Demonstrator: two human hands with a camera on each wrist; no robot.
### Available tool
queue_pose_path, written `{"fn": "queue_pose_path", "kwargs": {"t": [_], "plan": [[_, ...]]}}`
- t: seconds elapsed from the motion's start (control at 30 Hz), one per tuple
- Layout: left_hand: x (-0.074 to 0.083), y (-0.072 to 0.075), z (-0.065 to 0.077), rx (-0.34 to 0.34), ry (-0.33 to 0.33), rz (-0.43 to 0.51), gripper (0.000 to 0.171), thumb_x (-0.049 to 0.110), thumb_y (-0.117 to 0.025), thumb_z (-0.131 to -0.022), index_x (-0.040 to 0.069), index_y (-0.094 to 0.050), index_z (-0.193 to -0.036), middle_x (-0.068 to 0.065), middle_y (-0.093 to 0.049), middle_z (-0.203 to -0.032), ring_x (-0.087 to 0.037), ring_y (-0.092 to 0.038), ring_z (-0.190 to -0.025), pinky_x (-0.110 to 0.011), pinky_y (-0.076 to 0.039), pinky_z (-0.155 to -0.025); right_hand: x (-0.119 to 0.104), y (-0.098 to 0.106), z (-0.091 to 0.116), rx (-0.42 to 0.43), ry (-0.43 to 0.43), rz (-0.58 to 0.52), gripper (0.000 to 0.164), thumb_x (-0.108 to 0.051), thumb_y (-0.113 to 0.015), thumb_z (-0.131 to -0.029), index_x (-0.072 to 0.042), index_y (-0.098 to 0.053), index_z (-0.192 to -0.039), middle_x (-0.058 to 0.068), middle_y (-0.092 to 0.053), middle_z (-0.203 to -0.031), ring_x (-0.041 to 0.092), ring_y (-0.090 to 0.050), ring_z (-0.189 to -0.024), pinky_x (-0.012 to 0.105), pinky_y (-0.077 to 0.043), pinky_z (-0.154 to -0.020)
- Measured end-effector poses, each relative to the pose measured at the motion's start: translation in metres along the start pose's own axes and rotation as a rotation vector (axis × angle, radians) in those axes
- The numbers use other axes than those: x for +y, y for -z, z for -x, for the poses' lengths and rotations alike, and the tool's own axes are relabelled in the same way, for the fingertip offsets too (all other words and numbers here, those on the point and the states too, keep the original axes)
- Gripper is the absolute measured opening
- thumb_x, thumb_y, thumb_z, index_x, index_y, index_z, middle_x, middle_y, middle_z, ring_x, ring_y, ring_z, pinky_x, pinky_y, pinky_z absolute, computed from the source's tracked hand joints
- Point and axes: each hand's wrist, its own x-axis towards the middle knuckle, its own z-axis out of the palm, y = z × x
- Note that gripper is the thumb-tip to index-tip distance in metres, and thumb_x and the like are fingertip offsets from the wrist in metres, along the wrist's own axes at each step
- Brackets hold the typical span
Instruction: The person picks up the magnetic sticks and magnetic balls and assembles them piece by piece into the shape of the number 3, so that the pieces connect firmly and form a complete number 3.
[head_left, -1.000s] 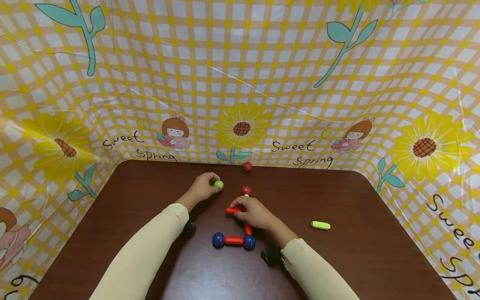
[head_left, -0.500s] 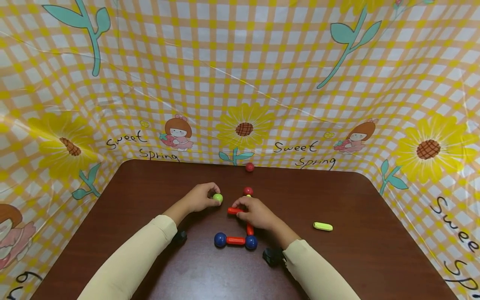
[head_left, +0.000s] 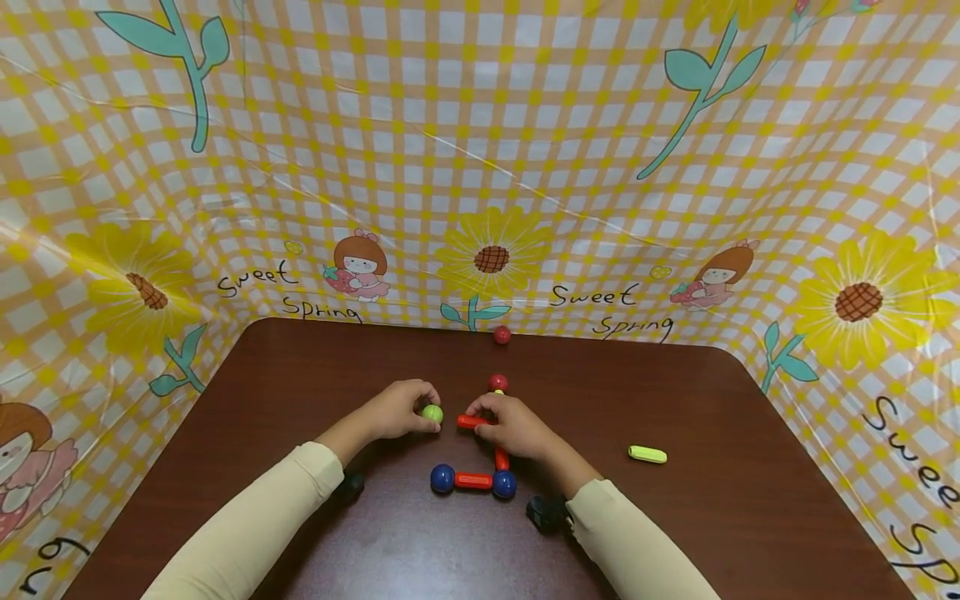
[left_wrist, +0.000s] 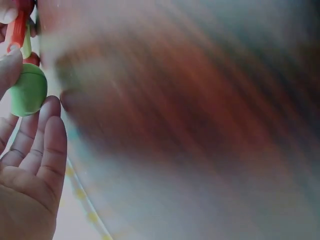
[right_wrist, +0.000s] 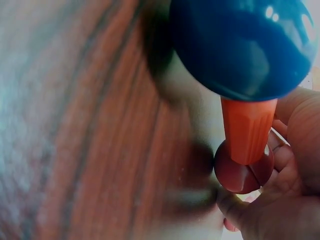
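My left hand [head_left: 401, 408] pinches a green ball [head_left: 432, 414] between thumb and fingers, just left of a red rod [head_left: 469, 422]. A gap shows between ball and rod end in the head view. My right hand [head_left: 517, 429] holds that red rod, which points left. Under and around the right hand is a joined figure: two blue balls [head_left: 442, 478] linked by a red rod [head_left: 474, 481], and another red rod [head_left: 502, 459] running away from the right blue ball. In the right wrist view this rod meets a red ball [right_wrist: 239, 172], hidden by the hand from above.
Beyond the right hand, a red ball [head_left: 498, 382] tops a yellow-green rod [head_left: 499, 392]. A loose red ball [head_left: 502, 335] lies at the table's back edge, by the checked cloth [head_left: 405, 192]. Off to the right lies a loose yellow-green rod [head_left: 647, 454].
My left hand has brought the green ball nearer to me, level with the red rod's left end. The right hand has stayed in place, still holding the rod.
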Motion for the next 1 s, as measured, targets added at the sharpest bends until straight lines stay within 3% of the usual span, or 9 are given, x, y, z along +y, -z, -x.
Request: {"fn": "queue_pose_path", "kwargs": {"t": [0.6,1.0], "plan": [[0.011,-0.012,-0.003,0.011,-0.045,-0.032,0.026,0.019,-0.086,-0.079,0.015,-0.064,-0.092,0.006,-0.061,-0.088,-0.013,-0.056,-0.082,-0.031,-0.047,-0.074,0.000,-0.001,0.000,-0.002,0.005,0.000,0.020,-0.002,-0.067,-0.088,-0.013,-0.069,-0.103,-0.004,-0.061,-0.092,0.013,-0.054,-0.079,0.031,-0.046,-0.072],[0.019,-0.016,-0.003,0.016,-0.057,-0.015,0.026,0.017,-0.085,-0.079,0.013,-0.063,-0.092,0.003,-0.061,-0.091,-0.021,-0.058,-0.087,-0.033,-0.046,-0.076,0.001,-0.002,0.001,-0.004,0.022,-0.007,0.018,-0.001,-0.067,-0.087,-0.010,-0.069,-0.103,0.000,-0.063,-0.096,0.014,-0.055,-0.084,0.032,-0.046,-0.077]]}}
